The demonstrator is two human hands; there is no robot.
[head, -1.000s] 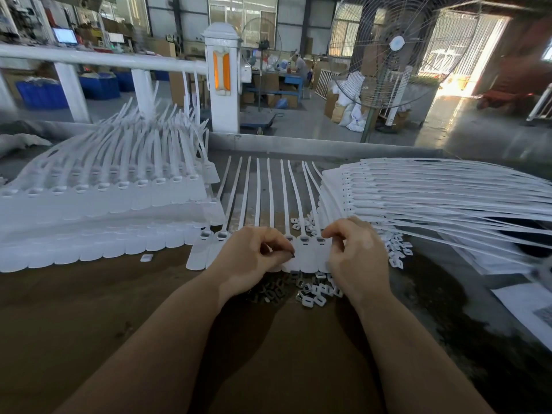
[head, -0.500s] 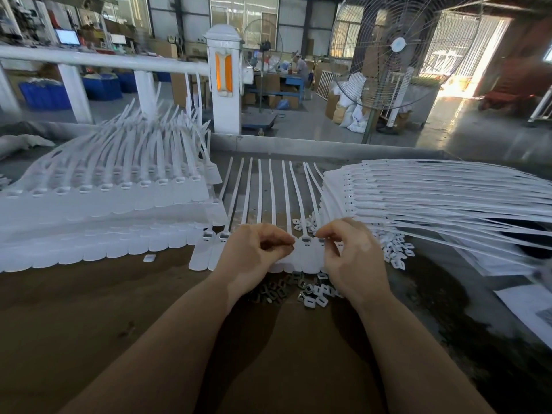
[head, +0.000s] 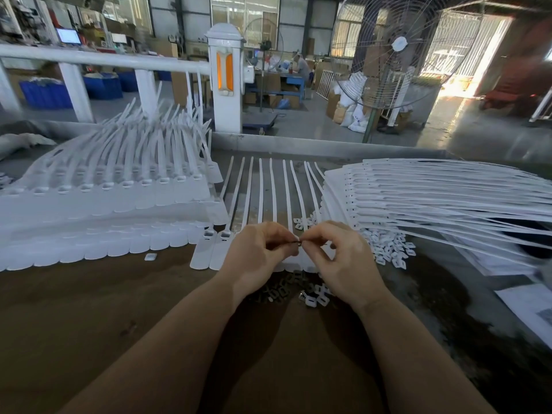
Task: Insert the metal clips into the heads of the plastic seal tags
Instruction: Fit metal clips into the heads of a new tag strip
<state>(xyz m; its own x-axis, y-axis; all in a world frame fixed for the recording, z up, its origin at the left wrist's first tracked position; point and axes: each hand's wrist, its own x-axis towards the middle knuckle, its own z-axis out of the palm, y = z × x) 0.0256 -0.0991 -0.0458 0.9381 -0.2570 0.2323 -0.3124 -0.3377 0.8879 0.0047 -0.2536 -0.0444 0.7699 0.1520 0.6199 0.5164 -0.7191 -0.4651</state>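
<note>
Clips point(head: 294, 289) lie loose on our table point(head: 89, 309) just nearer than the flat row of seal tags point(head: 209, 252); above that row our left hand point(head: 257, 252) and right hand point(head: 343, 258) meet, fingertips pinching one small metal clip point(head: 297, 242) between them. Left of the row rises a tag stack point(head: 104, 201); right of it another stack point(head: 418, 192); beyond stands a fan point(head: 397, 49).

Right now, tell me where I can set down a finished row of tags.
Free: the brown tabletop in front of the left stack of tags, beside the left forearm. Crowded: loose clips under both hands, white pieces and the fanned tags at right.
</note>
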